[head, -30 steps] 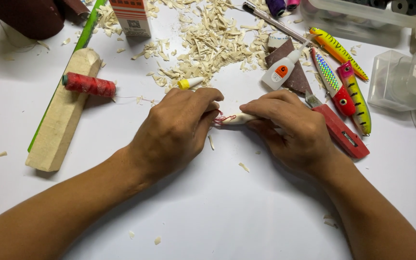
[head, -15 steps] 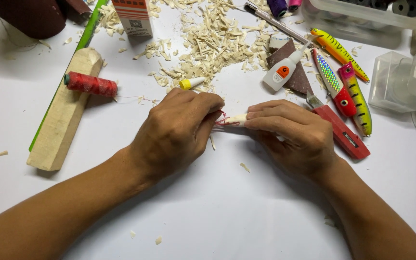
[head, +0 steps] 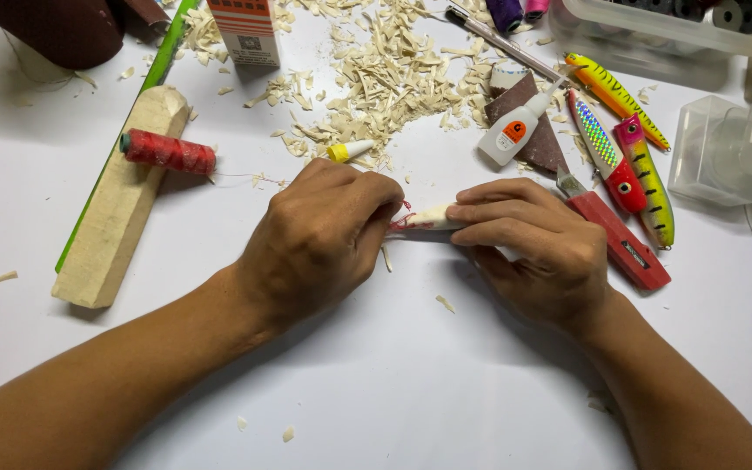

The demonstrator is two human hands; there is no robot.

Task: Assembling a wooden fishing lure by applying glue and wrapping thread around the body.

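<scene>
I see my two hands close together on the white table [head: 376, 383]. My left hand [head: 324, 239] is curled, its fingertips pinching red thread at one end of a small pale wooden piece [head: 433, 216]. My right hand [head: 537, 248] pinches the other end of that piece with flat fingers. There is one wooden piece, and it lies long-ways from left to right between my hands, just above the table. Near my right hand is one red knife [head: 624, 248]. Past it lie three painted fish lures [head: 620, 161] and one small glue bottle [head: 515, 130]. Near my left hand is one red thread spool [head: 167, 152], resting on one long wooden block [head: 119, 209]. Lots of wood shavings [head: 385, 70] are piled farther back.
</scene>
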